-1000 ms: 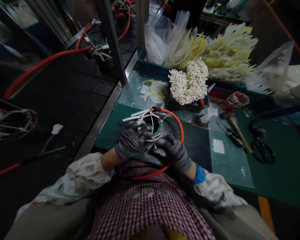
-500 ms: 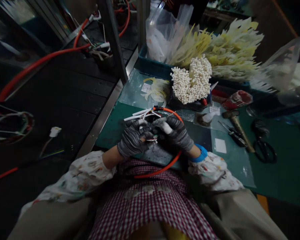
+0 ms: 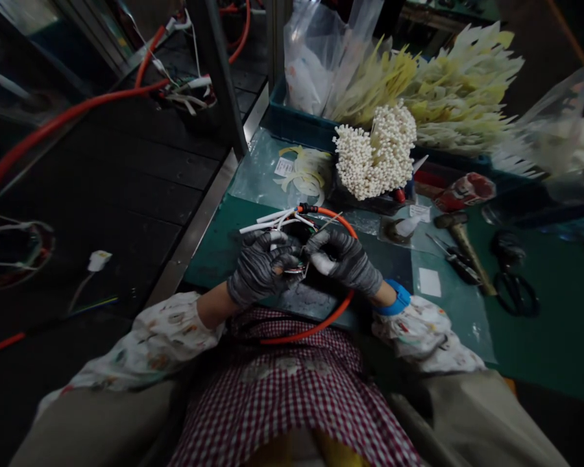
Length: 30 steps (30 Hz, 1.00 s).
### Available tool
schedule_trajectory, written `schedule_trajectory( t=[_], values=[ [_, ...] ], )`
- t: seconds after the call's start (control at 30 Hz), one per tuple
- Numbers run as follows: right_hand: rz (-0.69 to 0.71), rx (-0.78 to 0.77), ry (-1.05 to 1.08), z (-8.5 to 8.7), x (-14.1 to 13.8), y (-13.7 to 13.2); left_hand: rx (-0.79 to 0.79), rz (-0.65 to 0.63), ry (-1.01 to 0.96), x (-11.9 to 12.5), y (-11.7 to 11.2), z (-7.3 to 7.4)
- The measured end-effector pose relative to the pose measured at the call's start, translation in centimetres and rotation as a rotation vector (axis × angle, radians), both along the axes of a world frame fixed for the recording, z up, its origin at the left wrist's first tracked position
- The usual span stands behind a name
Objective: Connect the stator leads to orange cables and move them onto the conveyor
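Observation:
My left hand (image 3: 260, 267), in a grey glove, is curled round a small wound coil (image 3: 298, 264) with white sleeved leads (image 3: 267, 222) sticking out to the left. My right hand (image 3: 343, 259), gloved too, with a blue band at the wrist, is closed on the same coil from the right, fingers pinched at its rim. An orange cable (image 3: 340, 305) loops from the coil's top round behind my right hand and down to my lap. Most of the coil is hidden by my fingers.
On the green bench (image 3: 540, 337) lie a hammer (image 3: 462, 243), pliers (image 3: 450, 253), scissors (image 3: 513, 285), a bundle of white tubes (image 3: 377, 152) and a blue bin (image 3: 296, 126) of yellowish ties. A dark conveyor (image 3: 126, 175) with orange cables runs on the left.
My right hand has moved up from the coil's lower right to its top right, next to my left hand. The coil is now mostly covered by both hands.

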State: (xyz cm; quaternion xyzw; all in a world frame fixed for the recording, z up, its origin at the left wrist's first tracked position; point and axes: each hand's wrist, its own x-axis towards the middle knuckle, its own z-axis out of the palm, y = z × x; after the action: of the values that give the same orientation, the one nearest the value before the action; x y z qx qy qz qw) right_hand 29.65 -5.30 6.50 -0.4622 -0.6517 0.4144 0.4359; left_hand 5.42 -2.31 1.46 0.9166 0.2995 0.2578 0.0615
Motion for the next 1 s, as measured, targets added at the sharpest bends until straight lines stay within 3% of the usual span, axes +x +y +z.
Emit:
schedule_trajectory(
  t=[0.17, 0.3, 0.43, 0.5, 0.63, 0.77, 0.87, 1.0],
  values=[
    [0.084, 0.030, -0.022, -1.0, 0.7, 0.0, 0.023, 0.004, -0.031, -0.5, 0.2, 0.0],
    [0.224, 0.144, -0.019, -3.1, 1.1, -0.9, 0.078, -0.051, -0.073, -0.5, 0.5, 0.7],
    [0.109, -0.040, 0.043, -4.6, 1.0, -2.8, 0.030, -0.082, -0.128, -0.3, 0.8, 0.8],
    [0.101, -0.077, 0.044, -4.4, 0.9, -3.6, 0.009, -0.092, -0.146, -0.3, 0.8, 0.6],
    [0.256, -0.012, -0.063, -2.6, 0.3, -3.5, 0.001, -0.056, -0.150, -0.1, 0.8, -0.1],
    [0.006, 0.115, -0.111, -2.2, -1.8, -0.2, -0.028, 0.004, -0.227, 0.1, 0.6, -0.7],
    [-0.205, 0.245, -0.114, -2.2, -2.6, 3.0, 0.070, -0.017, -0.252, 0.2, 0.4, -0.7],
    [-0.434, 0.509, -0.017, -0.6, -0.1, 3.7, 0.201, 0.014, -0.247, -0.2, -0.9, -0.6]
  ],
)
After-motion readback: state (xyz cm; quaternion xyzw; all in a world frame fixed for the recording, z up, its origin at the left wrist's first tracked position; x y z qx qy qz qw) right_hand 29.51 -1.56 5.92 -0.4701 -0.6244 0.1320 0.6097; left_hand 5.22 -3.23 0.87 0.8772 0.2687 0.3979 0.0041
